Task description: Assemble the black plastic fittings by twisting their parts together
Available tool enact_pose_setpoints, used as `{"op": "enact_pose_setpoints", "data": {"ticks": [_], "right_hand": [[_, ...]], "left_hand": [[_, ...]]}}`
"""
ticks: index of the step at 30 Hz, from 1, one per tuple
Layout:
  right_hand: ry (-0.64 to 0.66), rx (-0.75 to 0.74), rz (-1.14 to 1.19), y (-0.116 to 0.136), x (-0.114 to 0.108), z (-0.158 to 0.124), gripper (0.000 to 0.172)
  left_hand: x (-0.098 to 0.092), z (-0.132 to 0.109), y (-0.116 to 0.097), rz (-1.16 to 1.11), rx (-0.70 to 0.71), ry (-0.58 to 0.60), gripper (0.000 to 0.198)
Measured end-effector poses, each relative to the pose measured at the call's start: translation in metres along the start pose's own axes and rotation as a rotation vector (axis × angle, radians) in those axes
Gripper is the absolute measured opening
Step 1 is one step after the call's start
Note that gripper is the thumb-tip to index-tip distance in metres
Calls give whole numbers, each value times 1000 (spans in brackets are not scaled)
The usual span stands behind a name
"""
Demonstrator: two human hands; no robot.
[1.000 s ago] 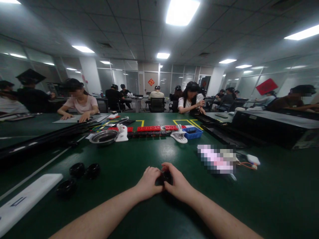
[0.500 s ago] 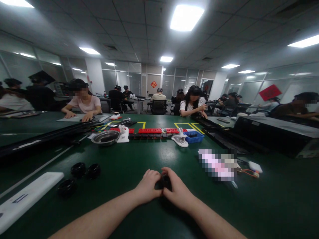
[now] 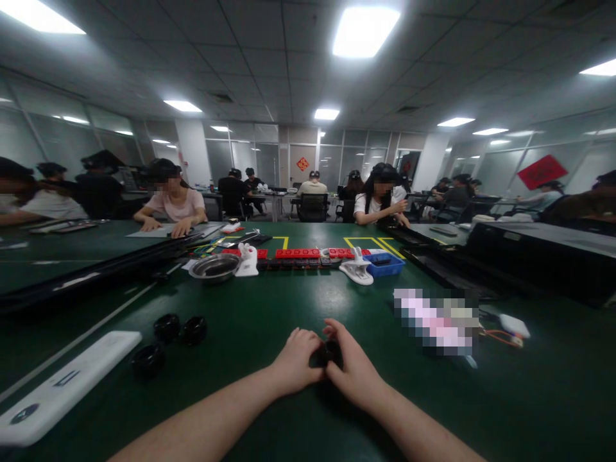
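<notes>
My left hand (image 3: 297, 359) and my right hand (image 3: 355, 367) meet low in the middle of the view, over the green table. Between them they hold a small glossy black rounded piece (image 3: 331, 354), mostly hidden by my fingers. Both hands are curled round it, the thumbs close together on the near side. To the left stand three similar pieces, squat, black and ring-like: one at the back (image 3: 166, 328), one beside it (image 3: 194, 330) and one nearer me (image 3: 147, 360).
A long white panel (image 3: 72, 385) lies at the left. Farther back are a metal bowl (image 3: 214, 267), white clip-like stands (image 3: 357, 268), a row of red blocks (image 3: 301, 253) and a blue tray (image 3: 386, 264). A long black casing (image 3: 101, 263) crosses the left side. Co-workers sit beyond.
The whole view has shifted, so the table and things appear farther right. My hands keep hold of the black piece with almost the same grip.
</notes>
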State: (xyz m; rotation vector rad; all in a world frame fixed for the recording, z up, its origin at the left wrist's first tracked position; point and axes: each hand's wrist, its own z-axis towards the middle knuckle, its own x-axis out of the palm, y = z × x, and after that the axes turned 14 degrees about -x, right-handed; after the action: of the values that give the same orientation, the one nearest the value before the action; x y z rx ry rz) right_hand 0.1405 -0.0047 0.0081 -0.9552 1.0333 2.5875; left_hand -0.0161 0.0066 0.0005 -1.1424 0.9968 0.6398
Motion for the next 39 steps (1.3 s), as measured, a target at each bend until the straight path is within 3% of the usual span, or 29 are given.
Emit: {"op": "enact_pose_setpoints", "data": {"ticks": [7,15,23,26,30,32,36,39], "right_hand": [[-41,98,-157,-2,4,3,59],[42,-33,-107,2,1,-1,64],[-43,-20,-281,2,2,3,44],[-28,-34,-226,2,2,2,41],[29,-50,-69,6,-1,0,54],[8,-40,-85,7,-2,-1,54],[-86,20,-216,5,-1,1,38],[-89,41,-229,1,1,3,40]], "left_hand": [[0,-1,0,-12,3,-18,24],[2,1,3,-1,1,-8,26],[1,0,2,-9,21,-17,26],[2,1,3,-8,18,-16,28],[2,1,4,-16,1,-2,28],[2,1,3,-16,-9,2,28],[0,-1,2,-14,-7,1,27],[-2,-2,0,-23,-12,5,27]]}}
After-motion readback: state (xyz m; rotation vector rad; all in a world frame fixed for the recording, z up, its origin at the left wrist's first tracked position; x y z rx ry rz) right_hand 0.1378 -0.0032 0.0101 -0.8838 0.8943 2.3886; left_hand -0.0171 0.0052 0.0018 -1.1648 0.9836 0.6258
